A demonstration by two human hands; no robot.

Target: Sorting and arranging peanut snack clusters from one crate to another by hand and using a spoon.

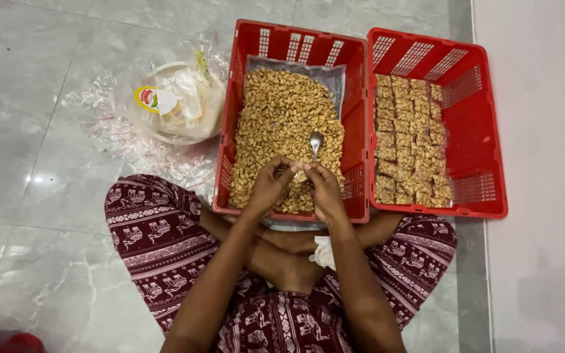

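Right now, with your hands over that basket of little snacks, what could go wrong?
1. Both hands, left and right, work at the near rim of the left red basket, so loose snack pieces might drop over it onto the lap.
2. The spoon stands in the pile beside the right hand; a nudge could tip it and scatter pieces.
3. The right red basket of packed snack packets sits close, so an elbow may bump it.

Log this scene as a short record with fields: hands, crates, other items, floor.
left hand: left hand pinched at a small piece over the loose snack pieces
right hand: right hand meets it, beside a metal spoon
left crate: red crate, lined, full of loose pieces
right crate: second red crate with packed rows
other: bowl with plastic bags
floor: grey tiles
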